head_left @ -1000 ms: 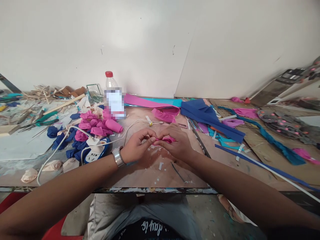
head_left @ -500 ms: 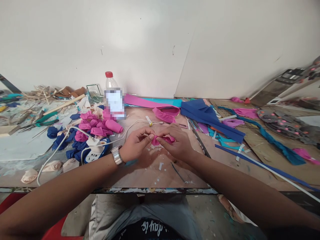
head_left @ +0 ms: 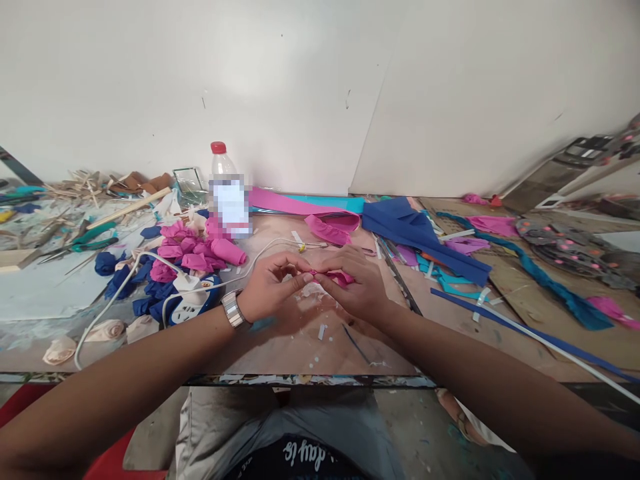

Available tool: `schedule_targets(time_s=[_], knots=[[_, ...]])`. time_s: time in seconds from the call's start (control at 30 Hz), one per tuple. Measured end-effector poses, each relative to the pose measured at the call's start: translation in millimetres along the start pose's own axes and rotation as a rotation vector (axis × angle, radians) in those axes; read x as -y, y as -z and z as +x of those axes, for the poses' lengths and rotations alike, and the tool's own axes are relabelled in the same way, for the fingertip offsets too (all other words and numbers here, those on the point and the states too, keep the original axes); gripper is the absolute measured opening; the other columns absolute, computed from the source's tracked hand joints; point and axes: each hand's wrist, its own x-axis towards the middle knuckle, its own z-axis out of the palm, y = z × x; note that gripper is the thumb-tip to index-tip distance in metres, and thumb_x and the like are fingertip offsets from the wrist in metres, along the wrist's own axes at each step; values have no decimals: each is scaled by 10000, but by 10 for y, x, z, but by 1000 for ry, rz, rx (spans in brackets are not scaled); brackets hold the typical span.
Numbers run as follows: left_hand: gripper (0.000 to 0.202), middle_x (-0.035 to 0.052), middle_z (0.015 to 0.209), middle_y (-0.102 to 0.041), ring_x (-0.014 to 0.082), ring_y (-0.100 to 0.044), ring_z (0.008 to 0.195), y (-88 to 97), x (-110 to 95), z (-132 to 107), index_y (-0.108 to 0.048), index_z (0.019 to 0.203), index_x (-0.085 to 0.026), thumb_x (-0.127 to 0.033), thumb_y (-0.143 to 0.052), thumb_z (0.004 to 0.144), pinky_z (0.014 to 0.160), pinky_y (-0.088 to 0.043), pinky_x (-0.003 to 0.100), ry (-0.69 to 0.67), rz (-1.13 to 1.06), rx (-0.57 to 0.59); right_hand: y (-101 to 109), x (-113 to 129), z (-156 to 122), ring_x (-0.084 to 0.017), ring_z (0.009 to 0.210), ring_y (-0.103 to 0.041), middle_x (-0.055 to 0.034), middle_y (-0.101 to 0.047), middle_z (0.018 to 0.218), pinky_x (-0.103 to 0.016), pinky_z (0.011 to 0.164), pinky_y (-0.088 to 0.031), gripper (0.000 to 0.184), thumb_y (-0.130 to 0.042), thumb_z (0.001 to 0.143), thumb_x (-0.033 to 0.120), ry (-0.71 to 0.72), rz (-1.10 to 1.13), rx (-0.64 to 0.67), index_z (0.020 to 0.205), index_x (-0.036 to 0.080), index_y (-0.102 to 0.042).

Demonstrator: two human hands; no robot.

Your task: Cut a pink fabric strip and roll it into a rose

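Note:
Both of my hands meet over the middle of the worktable [head_left: 300, 347]. My left hand [head_left: 267, 290], with a metal watch on the wrist, pinches one end of a small pink fabric piece [head_left: 336, 276]. My right hand [head_left: 357, 287] is closed round the other end of the same pink piece, thumb and fingers pressed together. The fabric is mostly hidden between the fingers. A white cable [head_left: 260, 257] runs just behind my hands.
A pile of pink and blue fabric rolls [head_left: 185, 250] and a power strip [head_left: 193, 303] lie to the left. A plastic bottle [head_left: 227, 193] stands behind them. Blue cloth [head_left: 420, 233], pink strips [head_left: 325, 227] and teal strips lie to the right. Pliers and wood scraps sit far left.
My fingers have shifted slightly on the pink piece, working it between both hands. The hands stay in the same spot on the table.

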Motion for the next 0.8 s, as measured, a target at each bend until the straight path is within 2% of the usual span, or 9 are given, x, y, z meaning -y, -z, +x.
schedule_targets(time_s=[0.17,0.4,0.8], knots=[[178,68,884,-767,181,-675,826,-1,13,1,-773,873,-186,-311,-879,803,763,-536,323,11,-26,-21,-2,-3,8,-197,726,-686,5,-770,781,-397,786,-486,57,-753,937,265,18,-6,-14,898,262,-712],[194,55,868,-779,180,-692,814,-7,21,5,-789,844,-193,-312,-915,755,776,-564,337,25,-78,-32,-5,9,8,-194,734,-685,11,-758,771,-386,785,-470,87,-768,907,213,20,-4,-26,878,254,-697],[235,53,889,-782,169,-694,801,9,81,-3,-771,903,-186,-341,-900,781,751,-542,304,72,-34,-24,-6,-14,1,-195,786,-697,2,-772,840,-386,810,-479,104,-767,904,187,59,-40,-19,916,250,-686]])
